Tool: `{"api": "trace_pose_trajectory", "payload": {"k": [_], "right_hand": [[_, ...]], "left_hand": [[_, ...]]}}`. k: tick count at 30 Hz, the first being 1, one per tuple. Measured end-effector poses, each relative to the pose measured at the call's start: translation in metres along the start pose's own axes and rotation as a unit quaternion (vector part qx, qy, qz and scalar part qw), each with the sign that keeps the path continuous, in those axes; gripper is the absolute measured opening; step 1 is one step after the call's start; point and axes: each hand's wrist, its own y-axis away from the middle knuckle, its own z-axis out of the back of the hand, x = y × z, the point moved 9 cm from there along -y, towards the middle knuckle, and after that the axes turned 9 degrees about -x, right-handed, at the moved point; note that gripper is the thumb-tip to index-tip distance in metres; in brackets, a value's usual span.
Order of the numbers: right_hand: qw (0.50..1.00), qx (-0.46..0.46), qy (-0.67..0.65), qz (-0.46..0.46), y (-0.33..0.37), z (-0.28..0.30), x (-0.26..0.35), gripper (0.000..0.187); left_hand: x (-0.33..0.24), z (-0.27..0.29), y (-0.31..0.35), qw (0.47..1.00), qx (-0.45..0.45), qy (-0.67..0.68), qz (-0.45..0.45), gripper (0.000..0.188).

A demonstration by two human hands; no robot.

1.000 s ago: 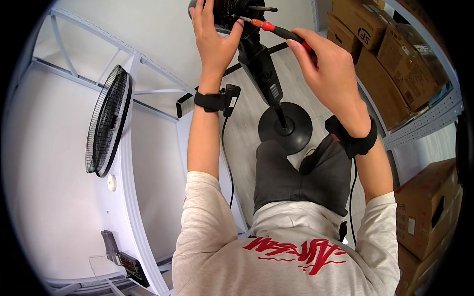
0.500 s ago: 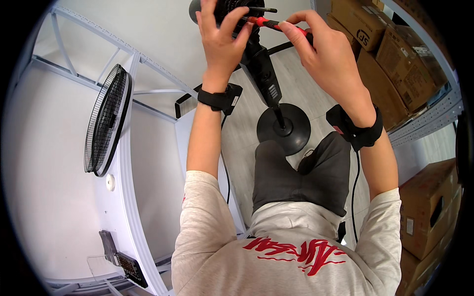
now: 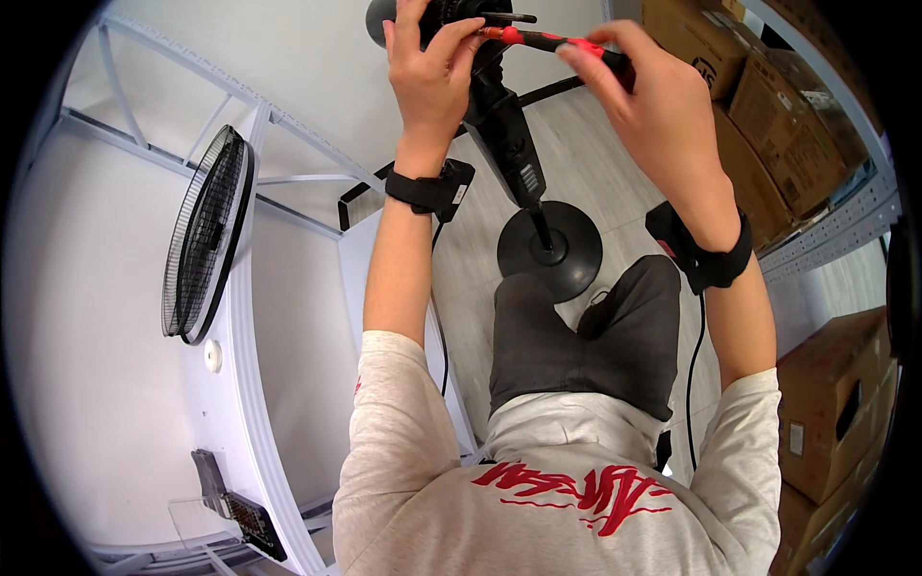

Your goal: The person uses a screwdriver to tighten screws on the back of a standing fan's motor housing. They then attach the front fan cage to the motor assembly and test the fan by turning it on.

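Observation:
A black pedestal fan (image 3: 506,144) stands upright before me, its motor head at the top edge without a grille. A red and black screwdriver (image 3: 545,40) lies level at the head, its tip end to the left. My left hand (image 3: 429,86) is at the head, thumb and index finger closed around the screwdriver's front end, other fingers raised. My right hand (image 3: 667,110) has thumb and fingers around the rear of its handle, slightly smeared by motion. Just above the screwdriver a dark shaft (image 3: 511,17) sticks out of the head. Where the tip meets the head is hidden.
At left, a round black wire fan grille (image 3: 197,235) leans on a white shelf (image 3: 252,355), with a white round cap (image 3: 213,356) and a screwdriver bit case (image 3: 252,523). Cardboard boxes (image 3: 783,120) fill the right-hand rack. The fan's round base (image 3: 549,252) is near my feet.
My right hand has moved slightly right and its grip has shifted toward the rear of the screwdriver handle. My left hand has barely moved.

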Motion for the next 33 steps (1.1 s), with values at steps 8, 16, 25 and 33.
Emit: {"api": "trace_pose_trajectory", "payload": {"k": [8, 16, 25, 33], "right_hand": [[0.999, 0.031, 0.031, 0.0, 0.001, -0.004, -0.007, 0.022], [0.998, -0.03, 0.009, 0.046, 0.001, 0.005, 0.006, 0.023], [0.993, -0.064, -0.033, 0.089, 0.002, 0.012, 0.016, 0.023], [0.996, -0.061, -0.06, 0.035, 0.0, 0.011, 0.012, 0.022]], "left_hand": [[-0.005, -0.001, -0.003, 1.0, 0.0, 0.012, 0.019, 0.018], [-0.007, -0.003, -0.003, 1.0, 0.005, -0.004, 0.019, 0.018], [-0.009, -0.004, -0.001, 1.0, 0.014, 0.0, 0.018, 0.022], [-0.004, -0.007, 0.002, 0.999, 0.04, -0.021, -0.004, 0.025]]}}
